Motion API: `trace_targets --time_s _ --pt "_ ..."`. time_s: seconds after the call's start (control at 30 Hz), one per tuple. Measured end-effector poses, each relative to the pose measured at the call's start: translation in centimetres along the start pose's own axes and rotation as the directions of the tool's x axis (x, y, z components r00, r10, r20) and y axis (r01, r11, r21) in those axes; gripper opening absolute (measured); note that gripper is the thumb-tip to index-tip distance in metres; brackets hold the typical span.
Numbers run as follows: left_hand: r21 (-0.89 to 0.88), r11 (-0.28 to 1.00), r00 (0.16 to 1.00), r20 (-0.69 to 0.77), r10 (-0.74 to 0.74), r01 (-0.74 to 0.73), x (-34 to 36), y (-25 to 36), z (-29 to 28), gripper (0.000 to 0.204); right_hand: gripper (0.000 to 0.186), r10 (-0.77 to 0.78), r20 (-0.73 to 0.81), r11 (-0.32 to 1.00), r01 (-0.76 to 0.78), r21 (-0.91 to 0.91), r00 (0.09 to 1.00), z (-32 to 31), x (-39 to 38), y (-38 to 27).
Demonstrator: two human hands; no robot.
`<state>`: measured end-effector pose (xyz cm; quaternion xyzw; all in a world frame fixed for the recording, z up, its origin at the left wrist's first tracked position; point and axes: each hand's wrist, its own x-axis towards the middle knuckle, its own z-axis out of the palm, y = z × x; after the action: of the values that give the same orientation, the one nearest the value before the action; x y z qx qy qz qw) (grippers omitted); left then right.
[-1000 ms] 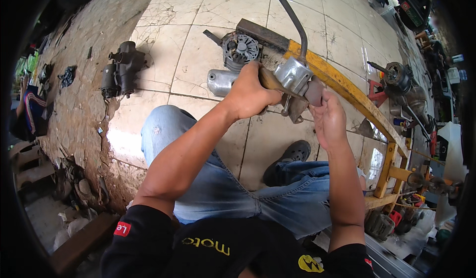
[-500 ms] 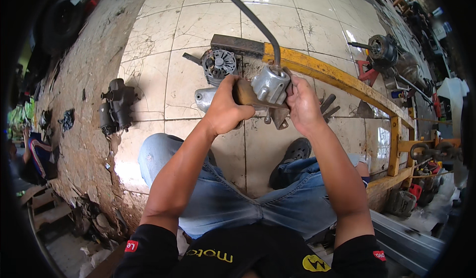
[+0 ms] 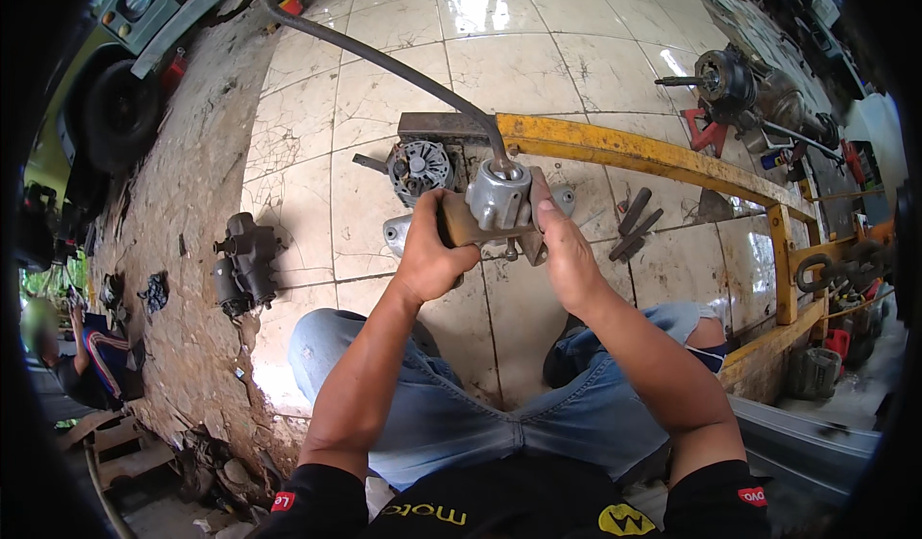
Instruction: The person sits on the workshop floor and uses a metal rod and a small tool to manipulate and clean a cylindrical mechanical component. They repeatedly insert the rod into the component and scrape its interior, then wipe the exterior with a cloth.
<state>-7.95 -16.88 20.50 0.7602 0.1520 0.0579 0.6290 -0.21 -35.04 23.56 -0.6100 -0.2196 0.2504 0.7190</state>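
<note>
Between my hands is a gear lever assembly: a silver cast housing (image 3: 497, 198) on a brownish base, with a long bent dark lever (image 3: 384, 63) rising from its top. My left hand (image 3: 428, 262) wraps round the left side of the base, thumb toward me. Against its right side my right hand (image 3: 573, 268) presses, thumb near the top and fingers mostly hidden. A silver metal casting with a holed lug (image 3: 393, 235) lies on the floor behind and partly under it. Just beyond my left hand sits a round finned part like an alternator (image 3: 423, 169).
A yellow steel frame (image 3: 624, 137) crosses the tiles beyond and to the right. Two dark bars (image 3: 636, 222) lie right of my hand. At left rests a dark cast part (image 3: 252, 265). Machinery (image 3: 759, 87) stands far right; another person (image 3: 91, 356) sits far left.
The lever has swung to the left as the housing turned in my hands. My right hand has shifted along the housing's side. The whole view has also moved, showing more of the vehicle.
</note>
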Motion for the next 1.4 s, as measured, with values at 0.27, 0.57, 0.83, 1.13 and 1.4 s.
trace_targets --time_s 0.27,0.57,0.83,1.13,1.4 --pt "-0.027 0.998 0.997 0.036 -0.063 0.064 -0.9 1.4 -0.1 0.079 0.069 0.106 -0.061 0.983 -0.095 0.154 0.993 -0.9 1.5 -0.7" --pt "-0.144 0.989 0.972 0.228 0.055 -0.022 -1.1 1.1 -0.4 0.081 0.071 0.145 0.323 0.891 -0.266 0.368 0.935 -2.2 4.6 -2.0" --pt "-0.109 0.994 0.997 0.074 -0.023 0.031 -2.3 1.6 -1.3 0.081 0.069 0.107 0.243 0.919 -0.19 0.346 0.964 -1.8 2.5 -1.8" --pt "0.007 1.0 0.997 -0.081 -0.018 0.019 -1.2 1.5 -1.0 0.081 0.067 -0.249 -0.042 0.903 0.216 -0.37 0.968 2.1 0.1 0.9" --pt "0.121 0.993 0.992 -0.127 0.019 -0.004 -1.2 1.0 -1.4 0.073 0.072 -0.068 -0.017 0.91 0.055 -0.412 0.998 2.2 -0.1 -1.1"
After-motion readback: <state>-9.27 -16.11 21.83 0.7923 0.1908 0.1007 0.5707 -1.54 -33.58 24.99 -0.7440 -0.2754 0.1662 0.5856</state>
